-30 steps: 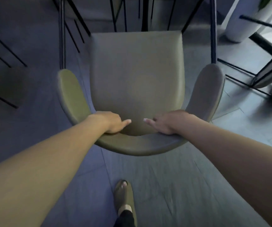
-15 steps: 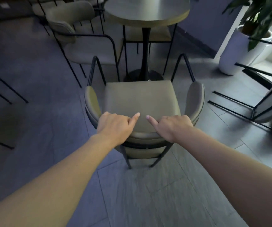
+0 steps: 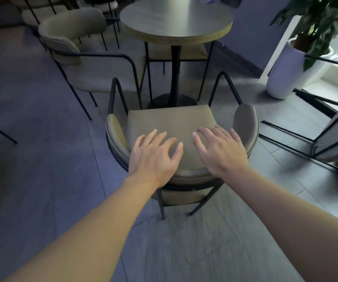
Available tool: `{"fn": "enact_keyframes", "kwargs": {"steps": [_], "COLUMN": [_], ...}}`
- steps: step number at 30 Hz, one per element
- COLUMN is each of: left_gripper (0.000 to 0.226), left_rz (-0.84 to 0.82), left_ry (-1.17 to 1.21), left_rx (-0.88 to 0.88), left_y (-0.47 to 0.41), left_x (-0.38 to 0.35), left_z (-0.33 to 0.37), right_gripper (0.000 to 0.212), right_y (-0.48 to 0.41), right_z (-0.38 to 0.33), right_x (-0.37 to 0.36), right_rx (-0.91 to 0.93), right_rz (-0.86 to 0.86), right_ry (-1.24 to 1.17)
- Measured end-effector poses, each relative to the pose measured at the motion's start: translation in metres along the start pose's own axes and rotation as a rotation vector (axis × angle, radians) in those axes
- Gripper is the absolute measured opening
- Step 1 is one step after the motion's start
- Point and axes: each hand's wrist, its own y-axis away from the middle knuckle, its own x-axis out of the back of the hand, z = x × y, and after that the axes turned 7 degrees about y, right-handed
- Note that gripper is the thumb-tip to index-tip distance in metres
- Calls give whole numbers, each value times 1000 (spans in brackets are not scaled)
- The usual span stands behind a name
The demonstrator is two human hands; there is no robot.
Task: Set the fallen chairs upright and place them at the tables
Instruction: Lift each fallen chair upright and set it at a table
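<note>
An olive-green armchair stands upright on its black metal legs on the grey tiled floor, its seat facing a round table whose black pedestal rises just beyond the seat's front edge. Both hands hang over the curved backrest at the near side of the chair. The left hand is spread, palm down, fingers fanned wide and reaching forward over the rear of the seat, with the thumb angled toward the middle; its palm sits above the backrest's top edge, but whether it touches the padding cannot be told. The right hand mirrors it, fingers splayed and pointing toward the table, the heel of the hand over the backrest rim; neither hand is closed around any part of the chair. The two thumbs are near each other but apart, with bare seat showing between them. A second chair of the same kind stands upright to the left of the table. On the right a fallen chair lies tipped on the floor, its black frame bars stretching out toward a white planter holding a leafy plant.
</note>
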Motion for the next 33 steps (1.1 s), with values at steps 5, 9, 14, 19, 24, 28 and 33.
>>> {"fn": "enact_keyframes", "kwargs": {"steps": [5,9,14,19,24,28,33], "left_gripper": [60,61,59,47,22,26,27], "left_rz": [46,32,-82,-255,-192,-185,-177], "left_ry": [-3,-24,-25,61,54,47,72], "left_rx": [-12,-9,41,13,-225,-399,-632], "left_y": [-37,-63,-88,-142,-239,-290,-303], "left_x": [-3,0,6,66,160,223,267], "left_z": [-10,-17,-18,18,88,162,271], "right_gripper": [67,63,60,39,33,37,38], "right_y": [-36,-64,-86,-118,-179,-191,-144], "right_z": [2,1,0,14,33,72,145], "right_x": [-5,-5,4,79,179,259,365], "right_rx": [-4,-2,-20,51,-74,-207,-422], "right_rz": [-5,6,-119,-32,69,117,168], "right_ry": [-20,-35,-37,-38,-64,-58,-31]}}
